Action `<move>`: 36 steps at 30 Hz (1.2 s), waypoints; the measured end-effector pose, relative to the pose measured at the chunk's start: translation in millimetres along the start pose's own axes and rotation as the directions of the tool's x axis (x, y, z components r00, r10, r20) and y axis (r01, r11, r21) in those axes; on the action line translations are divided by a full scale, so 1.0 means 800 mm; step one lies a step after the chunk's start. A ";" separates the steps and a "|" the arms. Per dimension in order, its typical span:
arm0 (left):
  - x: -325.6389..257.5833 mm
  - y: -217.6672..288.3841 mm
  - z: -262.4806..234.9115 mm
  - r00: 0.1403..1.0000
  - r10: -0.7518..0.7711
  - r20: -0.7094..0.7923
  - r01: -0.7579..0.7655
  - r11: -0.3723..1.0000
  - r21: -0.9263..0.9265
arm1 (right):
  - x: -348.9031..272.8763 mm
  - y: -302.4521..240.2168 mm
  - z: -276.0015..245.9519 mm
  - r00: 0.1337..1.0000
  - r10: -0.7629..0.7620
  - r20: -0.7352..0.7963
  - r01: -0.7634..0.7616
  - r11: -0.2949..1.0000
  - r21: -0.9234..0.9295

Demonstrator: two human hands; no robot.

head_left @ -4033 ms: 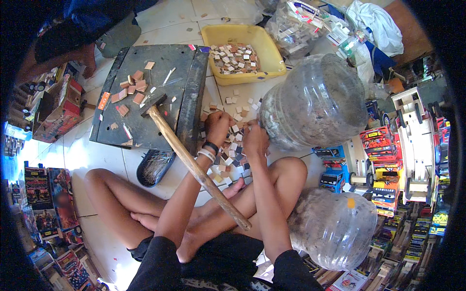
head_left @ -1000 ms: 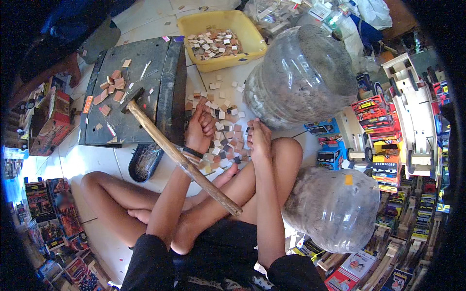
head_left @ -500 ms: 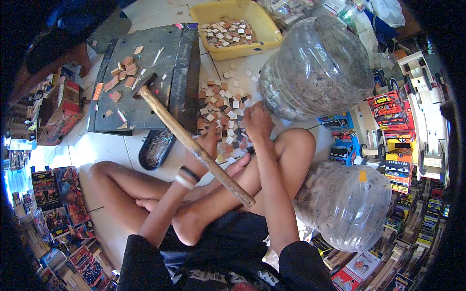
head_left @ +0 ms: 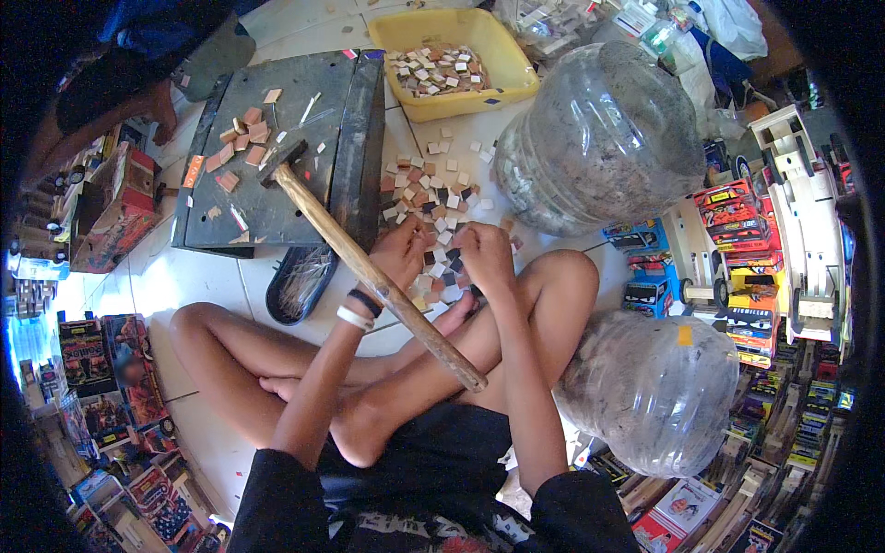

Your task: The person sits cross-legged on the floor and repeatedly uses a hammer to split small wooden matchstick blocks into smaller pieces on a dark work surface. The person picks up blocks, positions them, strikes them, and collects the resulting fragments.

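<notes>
I sit cross-legged on a white tiled floor. My left hand (head_left: 402, 252) rests with its fingers apart on the near edge of a pile of small square tile pieces (head_left: 431, 195). My right hand (head_left: 483, 257) is beside it, knuckles up and fingers curled onto the same pile. What it pinches is hidden. A hammer with a long wooden handle (head_left: 369, 269) lies slanted across my left wrist and leg. Its head (head_left: 279, 160) rests on a dark flat slab (head_left: 267, 194) that carries a few reddish pieces.
A yellow tub (head_left: 513, 57) of tile pieces stands beyond the pile. Two big clear plastic jugs lie at my right, one by the pile (head_left: 601, 138) and one by my knee (head_left: 656, 387). A black sandal (head_left: 300, 281) lies left. Another person's hand (head_left: 162, 103) is at top left. Toy boxes crowd both sides.
My left hand has drawn back from the middle of the pile to its near edge, close to my right hand. The hammer still leans across my left arm.
</notes>
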State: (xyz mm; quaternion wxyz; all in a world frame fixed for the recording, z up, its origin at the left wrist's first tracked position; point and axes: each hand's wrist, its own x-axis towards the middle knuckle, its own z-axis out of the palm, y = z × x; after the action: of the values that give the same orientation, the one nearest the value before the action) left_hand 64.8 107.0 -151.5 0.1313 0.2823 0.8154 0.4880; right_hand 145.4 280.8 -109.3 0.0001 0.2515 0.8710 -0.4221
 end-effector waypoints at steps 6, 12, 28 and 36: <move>-0.059 0.009 -0.004 0.852 -0.498 0.162 0.502 0.689 -0.523 | 0.010 -0.019 0.023 0.976 -0.214 0.042 0.213 0.893 -0.396; -0.090 0.000 -0.005 0.968 -0.057 -0.243 0.036 0.995 -0.090 | 0.017 -0.009 0.027 0.967 -0.246 0.061 0.253 0.925 -0.284; -0.042 0.014 0.012 0.977 -0.144 -0.156 0.204 0.847 0.492 | 0.032 0.032 0.015 0.995 -0.097 -0.020 0.099 0.986 0.135; -0.053 0.018 -0.007 0.832 -0.442 0.335 0.480 0.272 -0.834 | 0.033 0.009 0.015 0.980 -0.122 -0.158 0.088 0.975 -0.204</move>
State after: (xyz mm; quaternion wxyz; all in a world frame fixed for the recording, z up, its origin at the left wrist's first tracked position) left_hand 101.2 82.8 -138.6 0.4099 -0.0715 0.4712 0.7777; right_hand 123.1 287.1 -127.9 -0.0716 0.2388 0.9173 -0.3105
